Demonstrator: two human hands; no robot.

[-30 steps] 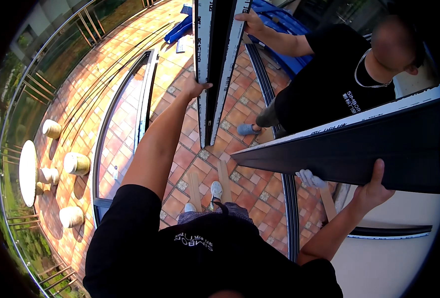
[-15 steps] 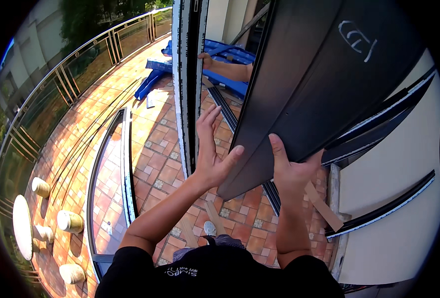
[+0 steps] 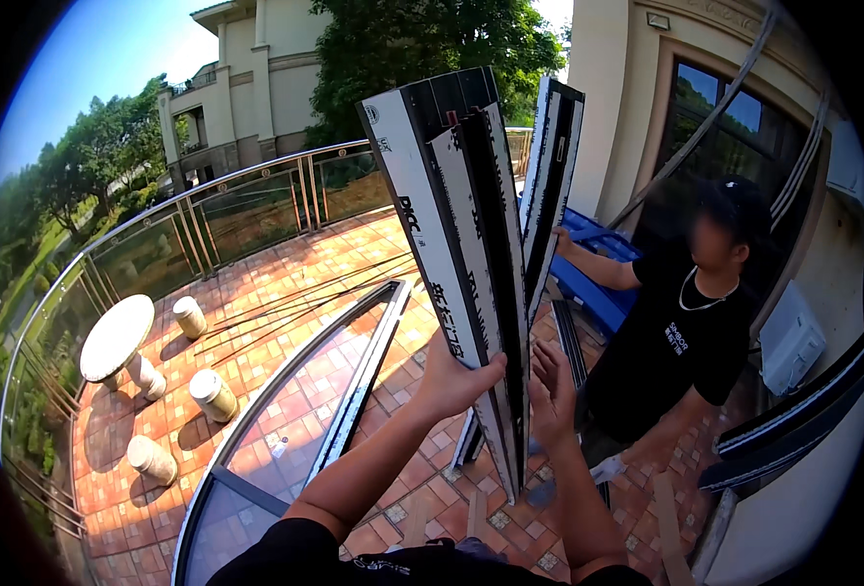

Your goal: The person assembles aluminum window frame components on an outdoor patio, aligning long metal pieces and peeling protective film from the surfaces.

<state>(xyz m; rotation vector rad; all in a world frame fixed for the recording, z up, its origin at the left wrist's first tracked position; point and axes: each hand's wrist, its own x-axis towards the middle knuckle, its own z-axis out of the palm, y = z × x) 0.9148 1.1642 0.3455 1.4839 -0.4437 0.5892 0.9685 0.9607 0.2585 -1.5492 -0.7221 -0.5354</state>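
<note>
The long black-and-white frame profile (image 3: 471, 264) stood nearly upright in the middle of the terrace, its foot down on the brick floor (image 3: 286, 293) and its top end leaning up and away toward the trees. Left hand (image 3: 456, 376) was clamped on the profile's left edge, thumb wrapped round the white face. Right hand (image 3: 552, 391) pressed flat against the profile's right edge, fingers spread and open rather than closed round it. The two hands sat apart, one on either side of the profile, at about the same height.

Just right of the profile, a second upright profile (image 3: 552, 186) stood close behind it, and a co-worker in a black shirt (image 3: 681, 342) held that one with a hand (image 3: 561, 241) on its right edge. Tight squeeze there: only a narrow gap showed between the two profiles.

Left of the profile, a curved glazed frame (image 3: 286, 410) lay flat on the floor, its dark edge running close to the profile's foot. Farther left, well apart, sat a round stone table (image 3: 115, 337) with low stone stools (image 3: 212, 394), then the metal railing (image 3: 207, 220) at the terrace edge. Open floor lay between the curved frame and the railing. Right of the profile, beyond the co-worker, more dark curved profiles (image 3: 793, 430) leaned along the wall.
</note>
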